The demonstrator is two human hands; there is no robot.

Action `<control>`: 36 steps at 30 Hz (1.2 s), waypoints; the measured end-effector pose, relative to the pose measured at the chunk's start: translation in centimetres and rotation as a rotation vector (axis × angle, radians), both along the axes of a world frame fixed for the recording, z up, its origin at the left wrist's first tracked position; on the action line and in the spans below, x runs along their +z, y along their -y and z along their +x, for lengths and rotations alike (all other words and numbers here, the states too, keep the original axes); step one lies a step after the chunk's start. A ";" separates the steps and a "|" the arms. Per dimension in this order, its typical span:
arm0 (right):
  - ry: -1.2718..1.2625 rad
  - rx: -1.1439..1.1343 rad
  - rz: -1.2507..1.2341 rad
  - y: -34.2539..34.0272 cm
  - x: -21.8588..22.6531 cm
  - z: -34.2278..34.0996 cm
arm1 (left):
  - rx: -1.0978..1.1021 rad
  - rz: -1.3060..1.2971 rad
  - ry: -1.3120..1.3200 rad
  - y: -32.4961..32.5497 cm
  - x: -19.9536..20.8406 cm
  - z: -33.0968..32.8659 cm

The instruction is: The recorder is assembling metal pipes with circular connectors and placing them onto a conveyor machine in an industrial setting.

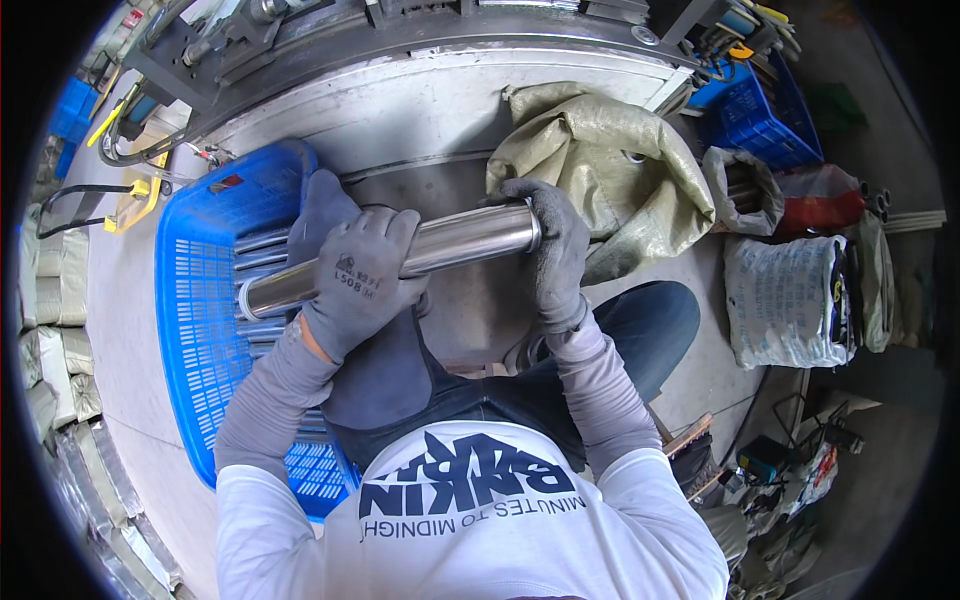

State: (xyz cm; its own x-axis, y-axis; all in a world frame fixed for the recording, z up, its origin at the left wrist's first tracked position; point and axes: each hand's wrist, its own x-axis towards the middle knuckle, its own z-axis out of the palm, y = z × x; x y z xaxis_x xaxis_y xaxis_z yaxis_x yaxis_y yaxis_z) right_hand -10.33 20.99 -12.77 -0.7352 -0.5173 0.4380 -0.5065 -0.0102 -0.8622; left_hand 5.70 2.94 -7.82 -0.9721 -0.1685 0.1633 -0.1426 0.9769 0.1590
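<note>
A bundle of shiny metal tubes (470, 241) lies across in front of me, tilted up toward the right. My left hand (362, 270), in a grey work glove, wraps round it near its left end. At the right end my gloved right hand (556, 245) grips it, fingers over the tip. A dark grey pad (375, 375) covers my left thigh under the tubes. Beside my left arm stands a blue plastic basket (205, 400) with several metal tubes (262, 255) lying in it. The left end of the held tubes hangs over the basket.
An open woven sack (600, 170) stands ahead on the right. Farther right are a filled white bag (785, 300) and a blue crate (765, 125). A machine bench (420, 95) spans the front. Wrapped packages (60, 365) are stacked at far left.
</note>
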 end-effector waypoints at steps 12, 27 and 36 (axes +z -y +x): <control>0.156 0.037 -0.135 0.6 -0.6 0.9 | -0.013 -0.009 0.057 0.0 -0.2 -0.1; -0.085 -0.129 1.190 -3.9 -8.4 -19.4 | 0.005 0.454 -0.066 4.4 5.3 5.4; -0.143 -0.580 1.113 -6.8 -18.9 -27.9 | 0.192 0.664 0.048 3.5 6.7 4.2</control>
